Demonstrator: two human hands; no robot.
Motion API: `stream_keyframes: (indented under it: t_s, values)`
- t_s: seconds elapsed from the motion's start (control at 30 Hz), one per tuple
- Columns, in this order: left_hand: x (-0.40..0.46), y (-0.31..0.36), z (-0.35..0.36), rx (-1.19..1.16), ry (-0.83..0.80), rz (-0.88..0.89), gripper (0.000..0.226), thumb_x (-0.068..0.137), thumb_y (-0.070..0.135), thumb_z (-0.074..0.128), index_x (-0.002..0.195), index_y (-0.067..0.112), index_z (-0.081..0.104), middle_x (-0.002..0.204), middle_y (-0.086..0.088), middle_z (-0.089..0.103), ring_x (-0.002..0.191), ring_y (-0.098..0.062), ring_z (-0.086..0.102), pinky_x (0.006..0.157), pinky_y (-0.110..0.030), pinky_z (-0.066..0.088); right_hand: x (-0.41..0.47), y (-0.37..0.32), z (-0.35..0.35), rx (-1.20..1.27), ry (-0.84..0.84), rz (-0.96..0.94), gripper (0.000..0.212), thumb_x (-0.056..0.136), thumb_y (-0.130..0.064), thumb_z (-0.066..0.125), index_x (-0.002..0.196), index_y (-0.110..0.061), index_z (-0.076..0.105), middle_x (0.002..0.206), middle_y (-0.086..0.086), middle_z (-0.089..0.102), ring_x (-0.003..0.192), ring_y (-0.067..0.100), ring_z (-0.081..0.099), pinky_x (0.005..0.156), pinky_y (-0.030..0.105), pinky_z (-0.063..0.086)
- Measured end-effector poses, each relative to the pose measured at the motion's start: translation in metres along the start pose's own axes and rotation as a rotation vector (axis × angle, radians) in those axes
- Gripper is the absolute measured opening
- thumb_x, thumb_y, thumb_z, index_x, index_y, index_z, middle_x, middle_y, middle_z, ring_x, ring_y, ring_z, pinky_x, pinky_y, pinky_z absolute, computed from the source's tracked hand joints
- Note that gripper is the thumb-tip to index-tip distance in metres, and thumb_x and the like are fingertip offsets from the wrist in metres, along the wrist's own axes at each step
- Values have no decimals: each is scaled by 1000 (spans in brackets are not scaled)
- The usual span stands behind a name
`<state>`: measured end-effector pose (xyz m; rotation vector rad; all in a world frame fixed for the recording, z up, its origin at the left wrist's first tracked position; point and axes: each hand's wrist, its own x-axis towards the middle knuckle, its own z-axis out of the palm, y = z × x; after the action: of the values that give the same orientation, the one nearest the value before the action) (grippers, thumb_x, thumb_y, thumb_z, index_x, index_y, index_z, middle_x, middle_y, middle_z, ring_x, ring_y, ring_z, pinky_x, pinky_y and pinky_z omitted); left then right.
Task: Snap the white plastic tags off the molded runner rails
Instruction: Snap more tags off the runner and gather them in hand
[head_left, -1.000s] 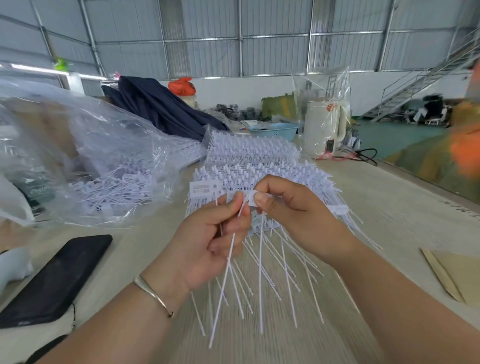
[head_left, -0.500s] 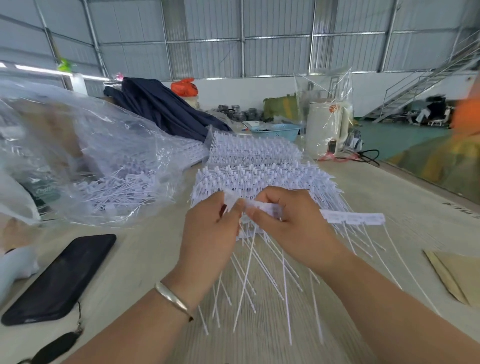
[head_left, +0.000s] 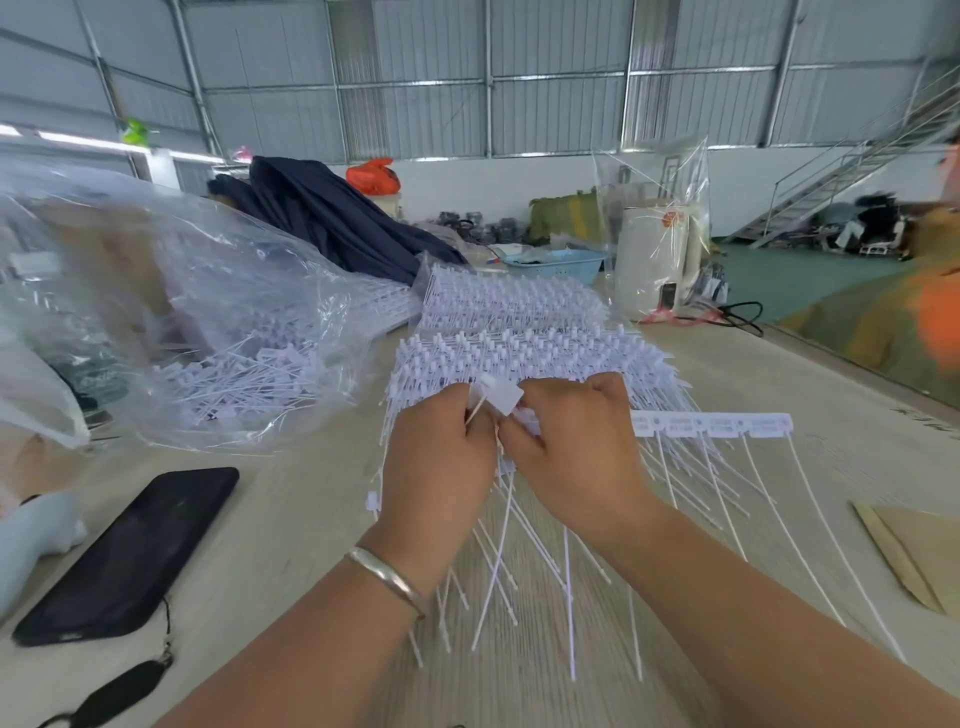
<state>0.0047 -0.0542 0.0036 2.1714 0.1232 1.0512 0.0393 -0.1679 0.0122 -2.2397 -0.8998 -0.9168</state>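
bare tabletop (head_left: 810, 384) right of tag stack (head_left: 519, 338), plastic bag (head_left: 208, 332) and phone (head_left: 130, 556) crowding left

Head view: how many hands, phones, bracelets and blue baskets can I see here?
Hands: 2, left hand and right hand, both pinching white tags
Black phone: 1
Bracelet: 1
Blue basket: 1
Total: 5
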Motion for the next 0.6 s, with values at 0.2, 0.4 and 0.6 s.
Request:
stream_keyframes:
  t_s: [0.2, 0.4, 0.6]
  values:
    - [10, -7, -18, -670, -220, -309, 29, 91, 22, 63, 63, 14, 66, 48, -2, 53, 35, -7, 32, 38, -17, 23, 8, 20, -16, 583, -97, 115, 18, 91, -14, 63, 74, -10, 64, 61, 10, 55, 58, 26, 49, 66, 34, 36]
    - [7, 2, -24, -1201, -726, -562, 28, 82, 29, 57, 60, 13, 65, 44, 4, 41, 28, -2, 20, 32, -16, 14, 8, 37, -31, 1067, -392, 125, 12, 87, -14, 61, 87, -4, 67, 71, 12, 58, 67, 15, 52, 71, 21, 44]
    - [5, -3, -27, -1498, -1023, -631, 20, 76, 24, 77, 67, 10, 67, 43, 4, 47, 33, -6, 14, 34, -17, 14, 6, 37, -31, 1189, -474, 124, 10, 86, -17, 62, 88, -9, 68, 71, -2, 64, 65, 11, 53, 69, 17, 46]
